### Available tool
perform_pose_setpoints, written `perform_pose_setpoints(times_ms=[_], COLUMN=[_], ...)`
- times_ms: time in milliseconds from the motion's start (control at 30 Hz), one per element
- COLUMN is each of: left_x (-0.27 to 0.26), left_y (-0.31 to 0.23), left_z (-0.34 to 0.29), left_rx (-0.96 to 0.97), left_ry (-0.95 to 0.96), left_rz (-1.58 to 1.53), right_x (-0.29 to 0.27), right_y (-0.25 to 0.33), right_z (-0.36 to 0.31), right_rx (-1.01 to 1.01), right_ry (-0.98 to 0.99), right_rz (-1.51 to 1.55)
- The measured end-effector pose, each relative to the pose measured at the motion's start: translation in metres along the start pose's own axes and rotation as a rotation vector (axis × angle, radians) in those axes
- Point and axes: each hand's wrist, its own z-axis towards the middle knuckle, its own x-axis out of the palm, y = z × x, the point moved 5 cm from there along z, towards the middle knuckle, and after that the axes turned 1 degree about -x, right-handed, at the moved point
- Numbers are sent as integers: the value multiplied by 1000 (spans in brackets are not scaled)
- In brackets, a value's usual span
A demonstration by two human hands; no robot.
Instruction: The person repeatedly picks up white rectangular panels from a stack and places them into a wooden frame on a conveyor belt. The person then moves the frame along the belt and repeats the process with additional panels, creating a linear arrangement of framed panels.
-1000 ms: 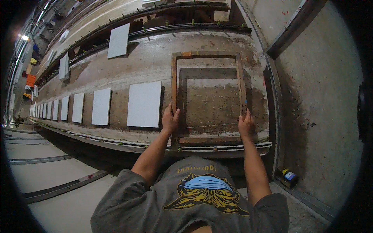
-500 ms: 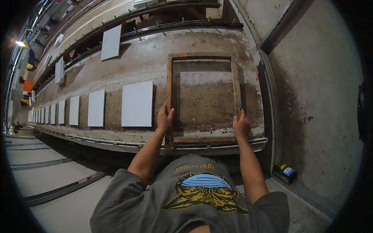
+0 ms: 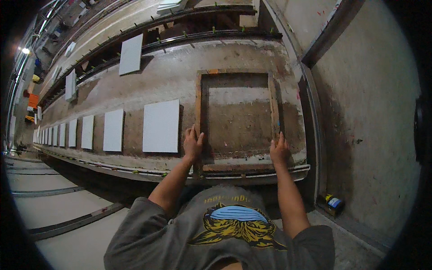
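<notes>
A rectangular wooden frame lies over the right end of a long, stained brown table. The brown tabletop shows through its middle; whether a thin mesh spans it I cannot tell. On the frame's left bar, low down, my left hand has its fingers and thumb closed. My right hand grips the lower part of the right bar. Just left of the frame a white rectangular panel lies flat, apart from it.
Several more white panels run in a row leftward along the near edge. Another panel leans near the far rail. A concrete wall stands at the right, with a dark container at its foot.
The frame and both hands appear slightly lower in the picture, as does the whole table, so the view has shifted. Both hands stay on the frame's side bars.
</notes>
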Motion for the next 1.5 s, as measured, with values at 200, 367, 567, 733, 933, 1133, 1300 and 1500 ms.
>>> perform_pose_setpoints(times_ms=[200,367,567,733,933,1133,1300,1500], left_x=[-8,-50,-105,-148,-193,-209,-230,-220], left_y=[4,-2,35,92,169,230,266,275], left_z=[5,28,91,158,256,336,374,412], left_rx=[45,76,56,94,-7,-84,-186,-229], left_ry=[-61,-142,-226,-316,-316,-312,-325,-274], left_rz=[-52,-184,-273,-233,-341,-356,-375,-428], right_x=[-31,25,109,202,327,423,484,553], right_y=[70,147,315,440,553,636,690,690], right_z=[-10,11,25,33,77,139,176,240], right_rx=[-25,-323,-629,-729,-613,-418,-214,-30], right_ry=[-104,-154,-36,66,229,346,440,336], right_rz=[-374,-238,63,218,401,481,626,704])
